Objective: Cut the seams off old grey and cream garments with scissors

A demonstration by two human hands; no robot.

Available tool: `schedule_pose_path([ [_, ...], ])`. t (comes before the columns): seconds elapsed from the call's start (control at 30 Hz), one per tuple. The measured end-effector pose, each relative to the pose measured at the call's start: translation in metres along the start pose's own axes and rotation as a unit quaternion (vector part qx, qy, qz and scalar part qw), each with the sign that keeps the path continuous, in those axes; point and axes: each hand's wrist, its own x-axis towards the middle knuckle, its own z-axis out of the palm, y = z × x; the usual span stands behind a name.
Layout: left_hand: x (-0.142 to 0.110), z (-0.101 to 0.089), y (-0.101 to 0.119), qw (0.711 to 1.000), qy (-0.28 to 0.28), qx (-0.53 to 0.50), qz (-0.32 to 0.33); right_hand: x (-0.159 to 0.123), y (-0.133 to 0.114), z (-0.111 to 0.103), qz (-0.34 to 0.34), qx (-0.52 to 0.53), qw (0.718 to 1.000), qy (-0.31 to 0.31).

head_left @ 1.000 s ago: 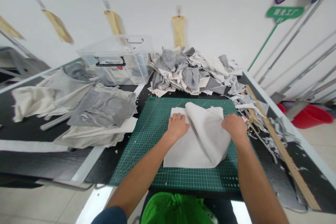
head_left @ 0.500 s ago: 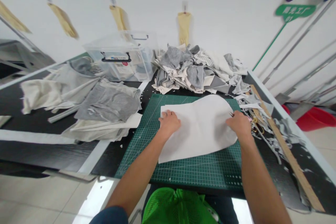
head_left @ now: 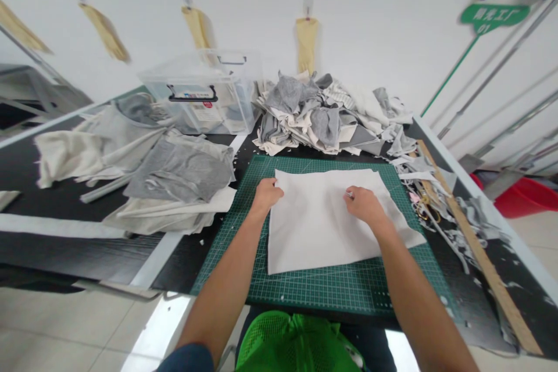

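Observation:
A white piece of cloth [head_left: 311, 221] lies spread on the green cutting mat [head_left: 305, 293], its right corner reaching toward the mat's right side. At the cloth's upper left edge is my left hand [head_left: 267, 195], closed with thumb and fingers pinching that edge. My right hand [head_left: 365, 204] is closed over the middle-right part of the cloth. A small metal tool [head_left: 349, 194] pokes out between its thumb and fingers; most of it is hidden, so its exact kind is unclear.
Grey and cream fabric pieces [head_left: 183, 171] are stacked left of the mat. Behind it sit a clear plastic box [head_left: 196, 107] and a heap of fabric scraps [head_left: 300, 113]. To the right lie cut strips and a long wooden ruler [head_left: 488, 256].
The cloth's right part, rounded before, now lies flatter with a corner farther right. My right hand has moved left over the cloth. My left hand has shifted slightly left to the edge.

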Motion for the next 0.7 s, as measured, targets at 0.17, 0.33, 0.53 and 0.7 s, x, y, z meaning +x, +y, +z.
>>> schedule_pose_path([
  [0.17, -0.011, 0.009, 0.014, 0.99, 0.053, 0.015, 0.132, 0.008, -0.015, 0.002, 0.001, -0.012, 0.999, -0.043],
  [0.33, -0.036, 0.027, 0.03, 0.962, 0.075, 0.052, 0.259, 0.011, -0.029, -0.02, -0.002, 0.146, 0.988, -0.045],
  [0.53, -0.062, 0.048, 0.041, 0.949, 0.055, -0.003, 0.31, 0.001, -0.057, -0.013, 0.054, 0.455, 0.877, -0.143],
  [0.7, -0.068, 0.051, 0.044, 0.961, 0.005, -0.061, 0.269, -0.01, -0.066, -0.003, 0.037, 0.596, 0.791, -0.135],
])
